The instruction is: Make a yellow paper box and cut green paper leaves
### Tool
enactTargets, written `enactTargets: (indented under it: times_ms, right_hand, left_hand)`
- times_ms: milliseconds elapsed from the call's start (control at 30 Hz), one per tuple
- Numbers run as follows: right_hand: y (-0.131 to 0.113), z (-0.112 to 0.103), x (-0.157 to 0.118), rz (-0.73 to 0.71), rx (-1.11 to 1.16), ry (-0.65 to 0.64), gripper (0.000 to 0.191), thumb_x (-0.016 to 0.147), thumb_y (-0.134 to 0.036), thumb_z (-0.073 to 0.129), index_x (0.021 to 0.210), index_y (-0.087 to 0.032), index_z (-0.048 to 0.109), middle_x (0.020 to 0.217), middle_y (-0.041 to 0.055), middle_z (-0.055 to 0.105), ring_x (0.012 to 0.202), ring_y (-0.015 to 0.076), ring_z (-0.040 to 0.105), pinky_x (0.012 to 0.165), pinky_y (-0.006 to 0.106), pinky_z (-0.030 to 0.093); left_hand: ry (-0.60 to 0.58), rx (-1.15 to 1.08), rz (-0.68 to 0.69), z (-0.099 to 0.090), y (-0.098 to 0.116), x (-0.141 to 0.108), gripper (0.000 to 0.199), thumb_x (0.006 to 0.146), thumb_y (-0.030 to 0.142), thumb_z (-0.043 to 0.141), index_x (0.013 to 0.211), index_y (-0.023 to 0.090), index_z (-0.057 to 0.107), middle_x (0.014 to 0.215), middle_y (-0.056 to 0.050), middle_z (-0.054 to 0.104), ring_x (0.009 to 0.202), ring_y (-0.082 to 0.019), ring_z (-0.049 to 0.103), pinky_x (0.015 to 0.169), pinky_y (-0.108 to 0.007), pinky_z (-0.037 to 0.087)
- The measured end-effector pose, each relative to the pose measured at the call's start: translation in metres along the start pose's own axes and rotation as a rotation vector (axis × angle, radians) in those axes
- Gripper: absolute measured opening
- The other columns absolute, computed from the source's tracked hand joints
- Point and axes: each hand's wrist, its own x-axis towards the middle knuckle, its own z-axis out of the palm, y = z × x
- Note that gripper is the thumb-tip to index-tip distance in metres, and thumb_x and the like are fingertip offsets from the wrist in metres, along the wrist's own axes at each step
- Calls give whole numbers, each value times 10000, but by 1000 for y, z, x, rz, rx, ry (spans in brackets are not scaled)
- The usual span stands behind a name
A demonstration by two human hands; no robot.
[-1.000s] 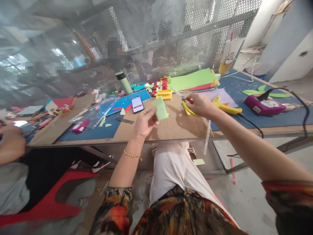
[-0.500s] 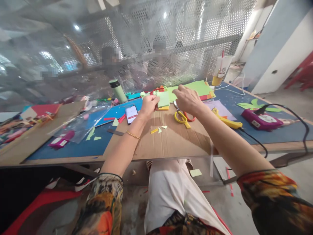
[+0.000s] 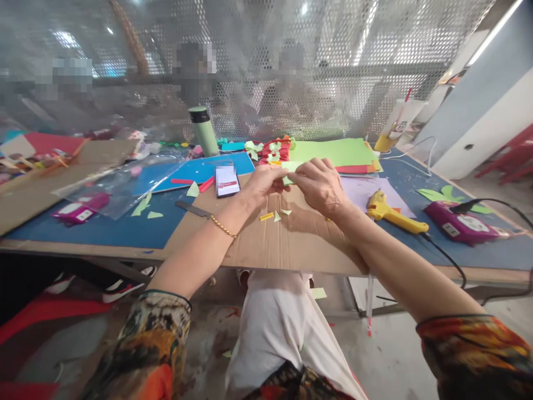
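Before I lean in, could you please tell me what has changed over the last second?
The right hand has let go of the scissors, now out of sight, and moved left to touch the green paper. The left hand still holds that paper. The phone, glue gun and bottle stayed where they were.

The small piece of pale green paper (image 3: 290,166) is held between the left grip (image 3: 266,183) and the right grip (image 3: 318,182), whose fingers meet it from either side. Its upper part shows as a light, plain face with a fairly straight top edge; a lower part shows slightly deeper green between the fingertips. The right-hand fingers cover much of its right side, so its full outline, and whether it is one layer or several, cannot be told. It is held up over the brown cardboard (image 3: 254,244) on the worktop (image 3: 120,233).
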Motion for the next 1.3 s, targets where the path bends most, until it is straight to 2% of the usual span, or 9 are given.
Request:
enactTargets:
  times_ms: [167, 300, 467, 667, 833, 1033, 1300]
  right_hand:
    - [5, 8, -4, 65, 163, 61, 241, 1096, -258, 616, 931, -248, 791, 902, 74, 700, 875, 246, 555, 801, 400, 398]
    - [9, 11, -4, 234, 394, 110, 253, 1050, -298, 656, 831, -235, 767, 779, 34, 658, 753, 206, 556, 776, 381, 439]
    - [4, 2, 0, 431, 616, 100, 203, 972, -345, 713, 813, -219, 723, 735, 11, 649, 679, 175, 540, 738, 356, 462]
    - [-3, -7, 6, 587, 704, 126, 237, 893, -437, 738, 807, -221, 693, 725, 7, 646, 673, 170, 518, 686, 337, 465]
    - [-7, -10, 9, 624, 731, 126, 383, 895, -588, 751, 779, -236, 657, 722, 14, 636, 685, 174, 504, 671, 335, 454]
    - [-9, -13, 11, 588, 734, 148, 484, 929, -696, 712, 791, -240, 628, 716, 6, 605, 684, 170, 481, 674, 336, 439]
    - [-11, -13, 11, 572, 749, 154, 480, 959, -690, 684, 820, -237, 612, 713, 0, 604, 658, 158, 467, 644, 328, 409]
  left_hand:
    - [-56, 48, 6, 0, 3, -7, 231, 953, 178, 798, 744, 123, 718, 678, -37, 747, 626, -129, 740, 661, -250, 535]
    - [-79, 25, 23, -1, 2, -9, 160, 990, 208, 783, 858, 119, 794, 791, -68, 823, 733, -154, 804, 759, -268, 600]
    - [-137, 11, 63, 0, 0, -9, 162, 1007, 253, 775, 923, 124, 825, 883, -83, 855, 775, -165, 824, 793, -277, 628]
    - [-152, 23, 124, 2, 2, -11, 154, 974, 285, 801, 959, 135, 834, 935, -93, 867, 815, -174, 827, 865, -307, 644]
    - [-172, 32, 165, 2, 3, -12, 281, 942, 403, 842, 857, 138, 800, 856, -85, 839, 801, -187, 821, 824, -311, 650]
    - [-202, 115, 289, -3, 2, -12, 499, 761, 597, 974, 897, 143, 818, 912, -81, 841, 856, -192, 820, 835, -307, 644]
    - [-169, 177, 321, -4, -1, -14, 493, 815, 617, 925, 917, 143, 835, 842, -85, 845, 808, -201, 828, 787, -297, 649]
